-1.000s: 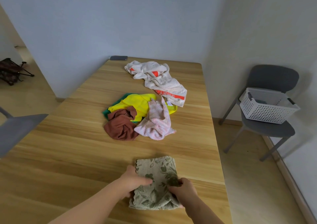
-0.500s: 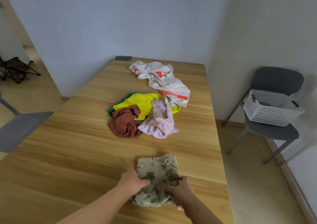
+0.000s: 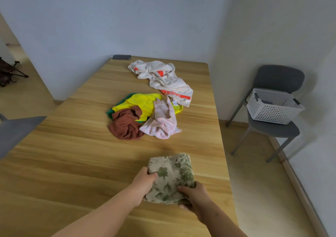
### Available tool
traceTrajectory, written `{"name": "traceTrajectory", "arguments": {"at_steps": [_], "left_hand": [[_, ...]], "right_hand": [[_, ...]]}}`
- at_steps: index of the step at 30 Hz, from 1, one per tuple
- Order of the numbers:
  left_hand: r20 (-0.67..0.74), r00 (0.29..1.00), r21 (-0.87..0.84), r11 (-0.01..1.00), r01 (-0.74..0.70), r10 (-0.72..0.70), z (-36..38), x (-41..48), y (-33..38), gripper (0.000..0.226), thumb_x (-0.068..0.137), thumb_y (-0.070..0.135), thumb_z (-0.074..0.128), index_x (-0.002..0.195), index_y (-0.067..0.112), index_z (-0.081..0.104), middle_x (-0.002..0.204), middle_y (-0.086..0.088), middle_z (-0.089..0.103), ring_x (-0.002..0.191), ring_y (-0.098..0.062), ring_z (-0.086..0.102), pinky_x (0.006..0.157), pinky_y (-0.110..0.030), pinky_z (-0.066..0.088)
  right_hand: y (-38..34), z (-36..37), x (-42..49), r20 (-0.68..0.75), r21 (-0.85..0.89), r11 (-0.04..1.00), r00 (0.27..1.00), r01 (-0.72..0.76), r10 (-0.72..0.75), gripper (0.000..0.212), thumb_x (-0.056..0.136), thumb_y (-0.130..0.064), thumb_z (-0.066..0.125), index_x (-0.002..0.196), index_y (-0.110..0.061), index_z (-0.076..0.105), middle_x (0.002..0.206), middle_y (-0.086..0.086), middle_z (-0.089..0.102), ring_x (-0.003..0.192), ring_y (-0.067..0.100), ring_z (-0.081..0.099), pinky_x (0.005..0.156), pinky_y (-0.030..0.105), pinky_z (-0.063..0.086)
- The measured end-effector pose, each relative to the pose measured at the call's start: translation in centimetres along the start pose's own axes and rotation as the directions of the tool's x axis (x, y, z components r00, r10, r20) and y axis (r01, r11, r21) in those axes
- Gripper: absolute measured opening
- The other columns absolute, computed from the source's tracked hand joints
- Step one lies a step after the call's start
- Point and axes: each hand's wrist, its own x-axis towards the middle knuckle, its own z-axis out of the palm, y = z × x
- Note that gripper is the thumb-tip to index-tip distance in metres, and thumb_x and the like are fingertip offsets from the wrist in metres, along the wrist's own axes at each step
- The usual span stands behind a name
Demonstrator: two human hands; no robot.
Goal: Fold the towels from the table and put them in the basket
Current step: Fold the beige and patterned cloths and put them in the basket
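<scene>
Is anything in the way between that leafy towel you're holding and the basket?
Nothing visible. The left hand and right hand hold the towel near the table's right edge; the basket sits open on the chair to the right, across bare floor. The other towels lie farther back, off that path.

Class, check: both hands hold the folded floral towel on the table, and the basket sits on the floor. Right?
No: head view shows the basket on the chair, not the floor. The left hand and right hand do hold the towel on the table.
</scene>
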Motion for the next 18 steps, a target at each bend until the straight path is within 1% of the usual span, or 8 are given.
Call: {"name": "traceTrajectory", "arguments": {"at_steps": [3, 6, 8, 11, 13, 15, 17, 18], "left_hand": [[-0.042, 0.993, 0.071, 0.992, -0.106, 0.109, 0.5, 0.1, 0.6, 0.017, 0.100, 0.024, 0.038, 0.113, 0.019, 0.046, 0.101, -0.004, 0.059, 0.083, -0.020, 0.058, 0.072, -0.032, 0.048], [-0.005, 0.987, 0.095, 0.983, -0.157, 0.158, 0.4, 0.4, 0.9, 0.025, 0.100, 0.026, 0.037, 0.122, 0.016, 0.043, 0.108, -0.005, 0.058, 0.091, -0.020, 0.057, 0.077, -0.035, 0.047], [0.051, 0.989, 0.074, 0.987, -0.143, 0.139, 0.3, 0.2, 1.1, 0.027, 0.100, 0.028, 0.039, 0.124, 0.017, 0.044, 0.108, -0.006, 0.060, 0.094, -0.025, 0.060, 0.077, -0.037, 0.050], [0.180, 0.980, -0.029, 0.996, -0.085, 0.088, 0.1, -0.6, 1.3, 0.014, 0.100, 0.026, 0.042, 0.110, 0.021, 0.050, 0.100, -0.006, 0.064, 0.076, -0.022, 0.059, 0.050, -0.025, 0.042], [0.287, 0.957, -0.058, 0.998, -0.035, 0.050, 0.2, -1.3, 1.6, 0.010, 0.100, 0.024, 0.044, 0.104, 0.025, 0.053, 0.093, -0.004, 0.064, 0.068, -0.017, 0.055, 0.044, -0.022, 0.037], [0.355, 0.934, -0.063, 0.998, -0.020, 0.041, 0.8, -1.9, 1.9, 0.014, 0.099, 0.023, 0.046, 0.111, 0.023, 0.054, 0.097, -0.002, 0.064, 0.075, -0.017, 0.058, 0.052, -0.025, 0.043], [0.353, 0.934, -0.036, 0.998, -0.045, 0.055, 1.9, -2.3, 2.0, 0.036, 0.099, 0.024, 0.047, 0.134, 0.021, 0.043, 0.125, -0.002, 0.057, 0.108, -0.021, 0.056, 0.086, -0.035, 0.048], [0.326, 0.943, 0.001, 0.997, -0.074, 0.070, 2.6, -2.3, 2.1, 0.048, 0.098, 0.024, 0.047, 0.144, 0.019, 0.031, 0.142, -0.002, 0.045, 0.126, -0.024, 0.046, 0.104, -0.041, 0.037]], "right_hand": [[-0.4, 0.1, -0.8, -0.057, 0.059, 0.997, 0.997, 0.056, -0.053, 0.021, 0.083, -0.009, 0.068, 0.095, -0.009, 0.051, 0.091, 0.016, 0.063, 0.064, 0.025, 0.062, 0.045, 0.025, 0.044], [-0.4, -0.2, -1.8, -0.043, 0.147, 0.987, 0.997, 0.071, -0.066, 0.022, 0.084, -0.007, 0.067, 0.099, -0.006, 0.052, 0.078, 0.012, 0.060, 0.052, 0.019, 0.055, 0.045, 0.025, 0.039], [-0.2, -0.3, -2.5, 0.000, 0.191, 0.981, 0.999, 0.045, -0.046, 0.025, 0.083, -0.008, 0.067, 0.104, -0.007, 0.054, 0.080, 0.010, 0.061, 0.059, 0.018, 0.057, 0.049, 0.026, 0.042], [0.4, -0.6, -3.4, 0.086, 0.325, 0.945, 0.996, -0.038, 0.010, 0.023, 0.085, -0.015, 0.065, 0.106, -0.009, 0.060, 0.087, 0.007, 0.068, 0.076, 0.021, 0.063, 0.063, 0.031, 0.050], [1.0, -1.1, -3.8, 0.122, 0.430, 0.897, 0.991, -0.102, 0.054, 0.014, 0.089, -0.021, 0.060, 0.096, -0.009, 0.065, 0.078, 0.006, 0.071, 0.074, 0.020, 0.064, 0.064, 0.032, 0.051], [1.9, -1.7, -4.3, 0.089, 0.486, 0.868, 0.994, -0.104, 0.070, 0.012, 0.091, -0.018, 0.058, 0.090, -0.008, 0.063, 0.069, 0.006, 0.068, 0.061, 0.018, 0.061, 0.054, 0.027, 0.050], [2.7, -2.7, -4.8, -0.001, 0.509, 0.859, 0.998, -0.047, 0.056, 0.004, 0.091, -0.010, 0.057, 0.093, -0.006, 0.057, 0.069, 0.008, 0.063, 0.052, 0.017, 0.057, 0.044, 0.022, 0.045], [3.0, -3.4, -4.9, -0.048, 0.511, 0.859, 0.998, -0.015, 0.046, 0.005, 0.091, -0.006, 0.057, 0.096, -0.006, 0.055, 0.072, 0.009, 0.062, 0.051, 0.017, 0.057, 0.042, 0.021, 0.044]]}}
